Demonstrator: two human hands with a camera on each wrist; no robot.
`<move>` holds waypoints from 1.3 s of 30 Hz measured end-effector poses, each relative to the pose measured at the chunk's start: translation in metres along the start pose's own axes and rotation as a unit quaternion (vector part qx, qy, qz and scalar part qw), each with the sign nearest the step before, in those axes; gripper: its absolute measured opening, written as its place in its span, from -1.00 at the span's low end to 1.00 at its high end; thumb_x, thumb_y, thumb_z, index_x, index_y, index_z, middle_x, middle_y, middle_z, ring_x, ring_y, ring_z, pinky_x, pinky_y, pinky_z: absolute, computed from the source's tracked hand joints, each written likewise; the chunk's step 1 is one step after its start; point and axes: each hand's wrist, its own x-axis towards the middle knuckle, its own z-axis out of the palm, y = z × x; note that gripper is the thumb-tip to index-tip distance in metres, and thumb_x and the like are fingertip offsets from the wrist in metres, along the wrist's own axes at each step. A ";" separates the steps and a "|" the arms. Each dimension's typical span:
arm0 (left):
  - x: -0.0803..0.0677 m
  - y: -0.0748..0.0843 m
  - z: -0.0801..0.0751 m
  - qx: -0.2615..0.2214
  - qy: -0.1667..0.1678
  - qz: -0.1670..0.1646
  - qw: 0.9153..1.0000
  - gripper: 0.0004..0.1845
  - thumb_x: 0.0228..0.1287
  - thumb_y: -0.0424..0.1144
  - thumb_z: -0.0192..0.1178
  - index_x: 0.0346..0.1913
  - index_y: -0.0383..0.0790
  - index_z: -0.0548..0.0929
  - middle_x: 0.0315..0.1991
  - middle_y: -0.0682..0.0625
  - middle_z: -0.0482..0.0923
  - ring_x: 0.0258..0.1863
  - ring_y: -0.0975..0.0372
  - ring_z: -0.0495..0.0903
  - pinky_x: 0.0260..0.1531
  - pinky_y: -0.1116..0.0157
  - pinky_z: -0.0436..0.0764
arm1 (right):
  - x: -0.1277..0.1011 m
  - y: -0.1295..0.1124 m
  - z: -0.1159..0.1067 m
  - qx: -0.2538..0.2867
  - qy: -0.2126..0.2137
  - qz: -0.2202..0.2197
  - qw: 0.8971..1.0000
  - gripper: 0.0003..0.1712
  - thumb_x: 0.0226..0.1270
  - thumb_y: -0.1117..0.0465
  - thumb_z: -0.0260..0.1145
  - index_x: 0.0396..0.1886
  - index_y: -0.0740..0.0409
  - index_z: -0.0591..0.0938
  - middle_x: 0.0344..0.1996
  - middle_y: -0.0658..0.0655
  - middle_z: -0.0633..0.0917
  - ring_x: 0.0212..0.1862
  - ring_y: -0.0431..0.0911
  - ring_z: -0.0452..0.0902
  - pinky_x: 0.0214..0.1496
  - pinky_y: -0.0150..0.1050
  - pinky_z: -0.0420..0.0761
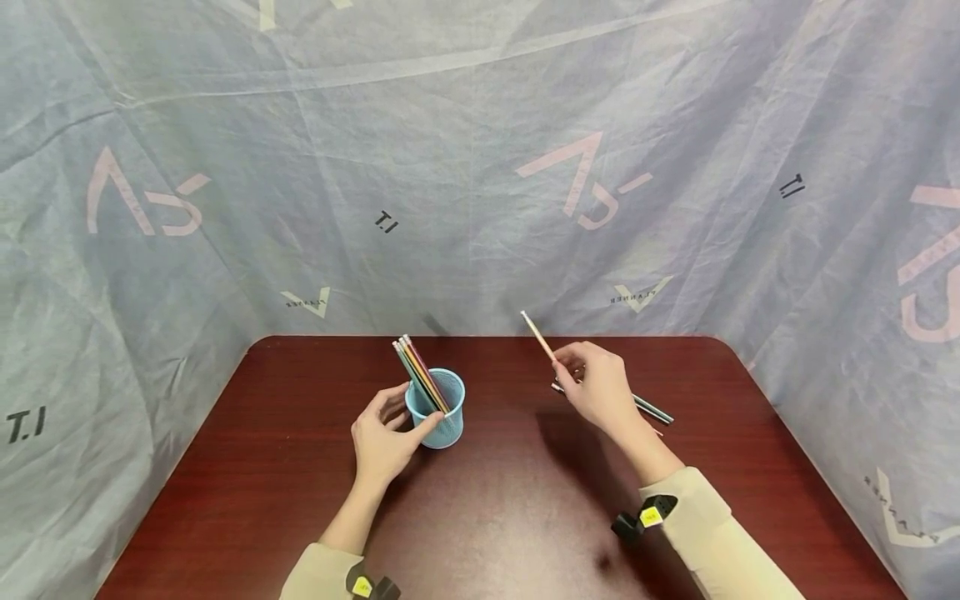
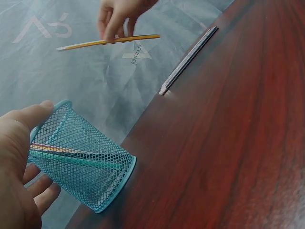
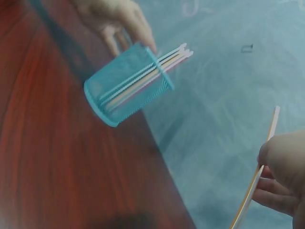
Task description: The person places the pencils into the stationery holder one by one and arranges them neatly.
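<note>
**One pencil lifted, the cup held steady**

The right hand (image 1: 600, 390) pinches a thin yellow-orange pencil (image 1: 538, 336) between the thumb and the first fingers. The pencil is in the air above the back part of the table, tilted, with its pale free end pointing up and to the left, toward the grey-blue cloth wall (image 1: 480, 167). It touches nothing except the fingers.

The left hand (image 1: 384, 437) is curved around a light blue mesh cup (image 1: 441, 417), with the thumb on the near side of the rim and the fingers behind the wall of the cup. The cup stands upright on the dark red table (image 1: 510, 517), a little left of the middle. Inside it several coloured pencils (image 1: 418, 373) lean together to the left, and their ends come out well above the rim.

Just behind the right hand some grey pencils (image 1: 651, 409) lie flat on the table, side by side, near the back right part.

Between the cup and the lifted pencil the table surface is free. The back edge of the table meets the cloth directly, and the cloth also closes the left and right sides. The front half of the table, between the two beige sleeves, is open.
</note>
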 end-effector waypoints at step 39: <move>-0.001 0.002 -0.001 0.050 -0.013 0.040 0.998 -0.33 -0.09 -0.21 0.77 0.12 -0.31 0.70 0.16 -0.16 0.75 0.09 -0.03 0.80 0.02 -0.04 0.82 | 0.061 -0.081 0.047 0.221 0.001 0.006 0.975 -0.89 0.46 0.35 0.40 -0.08 0.25 0.67 -0.23 0.18 0.83 -0.15 -0.01 0.84 -0.09 -0.30 0.85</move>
